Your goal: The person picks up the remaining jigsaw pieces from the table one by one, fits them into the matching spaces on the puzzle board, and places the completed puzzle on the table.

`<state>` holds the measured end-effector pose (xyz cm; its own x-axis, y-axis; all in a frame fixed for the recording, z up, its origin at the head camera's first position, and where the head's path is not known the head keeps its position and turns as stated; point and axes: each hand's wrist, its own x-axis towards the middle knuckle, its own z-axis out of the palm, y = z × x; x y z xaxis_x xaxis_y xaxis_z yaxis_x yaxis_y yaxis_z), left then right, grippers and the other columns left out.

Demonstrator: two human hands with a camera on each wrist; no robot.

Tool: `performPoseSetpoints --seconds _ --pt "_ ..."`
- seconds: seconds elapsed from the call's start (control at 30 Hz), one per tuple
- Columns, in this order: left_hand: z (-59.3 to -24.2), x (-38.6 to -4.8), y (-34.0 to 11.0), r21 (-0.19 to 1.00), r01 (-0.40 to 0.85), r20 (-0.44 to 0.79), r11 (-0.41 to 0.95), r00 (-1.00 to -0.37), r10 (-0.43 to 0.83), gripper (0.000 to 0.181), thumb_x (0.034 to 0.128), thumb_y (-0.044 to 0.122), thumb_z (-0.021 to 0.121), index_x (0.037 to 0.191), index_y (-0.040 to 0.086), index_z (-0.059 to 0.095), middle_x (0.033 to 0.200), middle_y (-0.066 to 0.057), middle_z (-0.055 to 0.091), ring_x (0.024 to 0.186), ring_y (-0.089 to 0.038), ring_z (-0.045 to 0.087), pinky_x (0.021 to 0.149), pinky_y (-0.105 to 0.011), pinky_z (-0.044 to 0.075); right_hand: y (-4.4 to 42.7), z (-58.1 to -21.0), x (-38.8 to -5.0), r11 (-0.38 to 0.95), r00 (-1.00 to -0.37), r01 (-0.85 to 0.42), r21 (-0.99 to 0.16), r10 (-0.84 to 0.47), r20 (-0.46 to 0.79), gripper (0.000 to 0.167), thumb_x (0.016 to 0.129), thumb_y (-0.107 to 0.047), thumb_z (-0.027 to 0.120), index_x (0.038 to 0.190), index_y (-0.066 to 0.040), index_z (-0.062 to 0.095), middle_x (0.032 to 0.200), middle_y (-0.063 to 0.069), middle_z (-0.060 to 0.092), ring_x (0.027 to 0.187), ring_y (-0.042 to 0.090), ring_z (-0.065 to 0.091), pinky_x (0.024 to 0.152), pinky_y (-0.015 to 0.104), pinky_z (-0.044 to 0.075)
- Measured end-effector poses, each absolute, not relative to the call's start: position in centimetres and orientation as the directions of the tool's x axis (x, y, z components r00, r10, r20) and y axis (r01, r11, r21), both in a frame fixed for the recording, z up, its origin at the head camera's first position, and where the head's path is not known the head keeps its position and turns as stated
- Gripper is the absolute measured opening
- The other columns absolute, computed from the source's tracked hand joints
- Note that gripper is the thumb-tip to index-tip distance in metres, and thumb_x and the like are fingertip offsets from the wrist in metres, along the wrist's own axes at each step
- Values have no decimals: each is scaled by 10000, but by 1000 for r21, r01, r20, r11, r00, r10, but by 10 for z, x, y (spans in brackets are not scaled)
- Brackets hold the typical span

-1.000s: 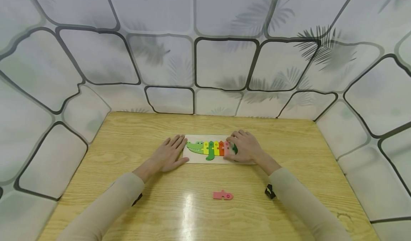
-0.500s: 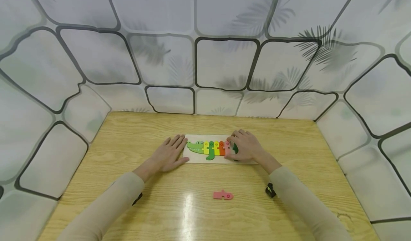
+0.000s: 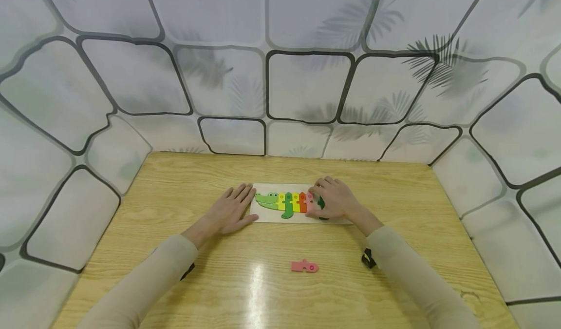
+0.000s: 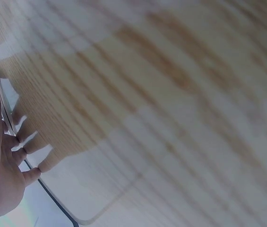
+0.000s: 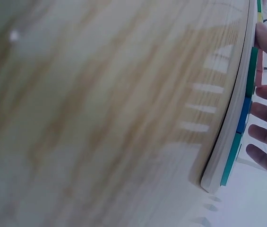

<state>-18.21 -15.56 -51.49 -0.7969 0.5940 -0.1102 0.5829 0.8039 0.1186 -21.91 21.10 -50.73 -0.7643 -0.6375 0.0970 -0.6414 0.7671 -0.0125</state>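
A white puzzle board lies on the table with a crocodile made of coloured pieces, its green head at the left. Flat and straight-fingered, my left hand rests at the board's left end, thumb by the lower corner. My right hand reaches over the right part and pinches a pink puzzle piece between thumb and forefinger, beside the orange piece. This hand hides much of the tail end in the head view. In the right wrist view, a blue piece and a teal piece line the board.
A second pink puzzle piece lies loose on the wooden table, nearer the person. A small black device shows under the right sleeve. Pale patterned walls border the table at the back and sides.
Almost nothing differs. The right hand makes only tiny shifts at the pink piece; the left hand and the loose piece stay put.
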Motion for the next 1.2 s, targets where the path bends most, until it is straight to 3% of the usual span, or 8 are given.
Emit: performPoseSetpoints --seconds 1.2 --pt "-519 -184 -156 97 575 -125 813 -803 583 855 1093 612 381 1684 25 190 1771 -185 181 1649 -383 210 1324 -608 243 210 -508 -223 794 -795 -604 -64 -606 -6 754 852 -765 704 1339 -189 718 1250 52 638 1084 241 574 899 436 552"
